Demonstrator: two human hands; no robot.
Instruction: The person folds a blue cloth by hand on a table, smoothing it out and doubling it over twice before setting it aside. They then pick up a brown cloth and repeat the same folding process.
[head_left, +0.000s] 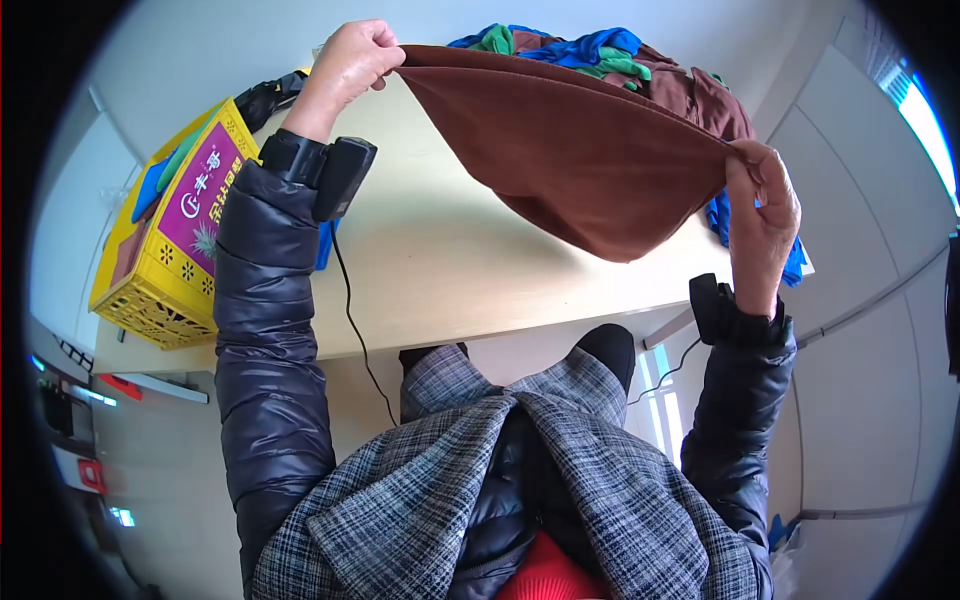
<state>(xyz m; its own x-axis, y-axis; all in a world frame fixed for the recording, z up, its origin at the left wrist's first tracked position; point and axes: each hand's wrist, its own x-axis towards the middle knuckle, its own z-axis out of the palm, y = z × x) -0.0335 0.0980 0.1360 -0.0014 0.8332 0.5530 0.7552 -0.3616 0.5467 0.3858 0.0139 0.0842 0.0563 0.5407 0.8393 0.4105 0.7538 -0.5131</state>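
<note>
A brown cloth [580, 150] is stretched between my two hands above the table, its upper edge pulled fairly taut and its lower part sagging in a rounded fold. My left hand [358, 62] pinches the upper left corner, fingers pressed together. At the opposite corner, my right hand [765, 200] grips the edge between thumb and fingers. Behind the cloth lies a heap of crumpled blue, green and brown cloths [600, 50], partly hidden by the one I hold. More blue fabric [793, 262] hangs near the table's right end, beside my right hand.
On the left of the pale table [440, 280] stands a yellow plastic crate [170, 290] with folded coloured cloths in it. A black crumpled item [272, 98] lies behind the crate. Thin cables [352, 315] hang from the black devices on my wrists. White panels [860, 170] rise on the right.
</note>
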